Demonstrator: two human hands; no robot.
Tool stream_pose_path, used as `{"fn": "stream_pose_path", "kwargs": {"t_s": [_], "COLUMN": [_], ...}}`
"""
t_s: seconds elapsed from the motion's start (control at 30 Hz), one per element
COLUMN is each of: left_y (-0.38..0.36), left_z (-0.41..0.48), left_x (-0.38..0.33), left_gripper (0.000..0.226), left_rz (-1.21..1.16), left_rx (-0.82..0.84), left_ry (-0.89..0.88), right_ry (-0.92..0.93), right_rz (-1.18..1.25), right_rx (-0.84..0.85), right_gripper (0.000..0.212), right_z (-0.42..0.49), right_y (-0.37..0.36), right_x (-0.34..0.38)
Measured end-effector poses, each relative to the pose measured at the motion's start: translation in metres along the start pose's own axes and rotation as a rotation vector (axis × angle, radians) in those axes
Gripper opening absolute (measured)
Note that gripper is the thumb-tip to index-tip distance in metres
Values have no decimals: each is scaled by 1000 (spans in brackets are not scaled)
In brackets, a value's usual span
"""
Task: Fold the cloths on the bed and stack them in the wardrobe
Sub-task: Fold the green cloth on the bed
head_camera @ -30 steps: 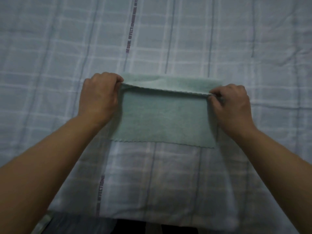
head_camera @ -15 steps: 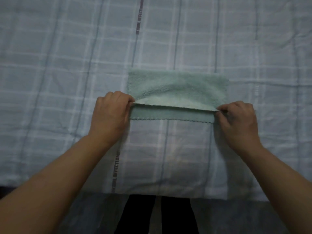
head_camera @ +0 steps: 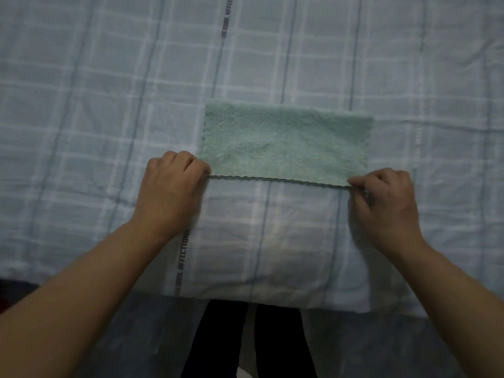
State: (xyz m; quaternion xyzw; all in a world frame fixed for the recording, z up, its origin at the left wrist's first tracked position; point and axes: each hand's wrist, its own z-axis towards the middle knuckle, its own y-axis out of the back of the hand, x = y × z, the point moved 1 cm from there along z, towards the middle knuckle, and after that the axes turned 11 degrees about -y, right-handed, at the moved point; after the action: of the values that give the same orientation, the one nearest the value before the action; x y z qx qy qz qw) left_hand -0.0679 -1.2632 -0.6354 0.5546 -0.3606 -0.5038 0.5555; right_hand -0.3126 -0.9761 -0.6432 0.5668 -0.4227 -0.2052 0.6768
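A pale green fluffy cloth lies folded in half on the bed, its two scalloped edges meeting along the near side. My left hand pinches the near left corner of the cloth. My right hand pinches the near right corner. Both hands rest low on the bedspread with fingers curled. The wardrobe is out of view.
The bed is covered with a light blue checked bedspread that fills most of the view. Its near edge runs across the bottom, and my dark trouser legs stand against it below.
Both hands carried the far edge of the cloth toward me and laid it onto the near edge, so the cloth now lies folded in half with its fluffy side up.
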Motion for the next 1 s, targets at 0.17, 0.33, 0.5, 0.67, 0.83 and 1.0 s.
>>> {"fn": "stream_pose_path", "kwargs": {"t_s": [0.17, 0.33, 0.5, 0.67, 0.83, 1.0], "left_y": [14, 1, -30, -48, -42, -30], "left_z": [13, 58, 88, 73, 49, 28], "left_x": [-16, -52, -68, -52, -29, -6], "left_gripper": [15, 30, 55, 67, 71, 73], "left_rz": [-42, -130, -100, -35, -5, 5], "left_rx": [-125, -208, -37, 93, 133, 197], "left_ry": [80, 14, 20, 68, 147, 247], "right_ry": [-72, -60, 42, 61, 43, -98], "right_rz": [123, 193, 104, 13, -107, -159], "right_rx": [-84, -163, -82, -47, -13, 46], "right_gripper": [23, 25, 46, 52, 58, 71], "right_z": [3, 27, 47, 44, 38, 30], "right_y": [9, -6, -40, -52, -38, -22], "right_x": [18, 70, 113, 101, 58, 24]}}
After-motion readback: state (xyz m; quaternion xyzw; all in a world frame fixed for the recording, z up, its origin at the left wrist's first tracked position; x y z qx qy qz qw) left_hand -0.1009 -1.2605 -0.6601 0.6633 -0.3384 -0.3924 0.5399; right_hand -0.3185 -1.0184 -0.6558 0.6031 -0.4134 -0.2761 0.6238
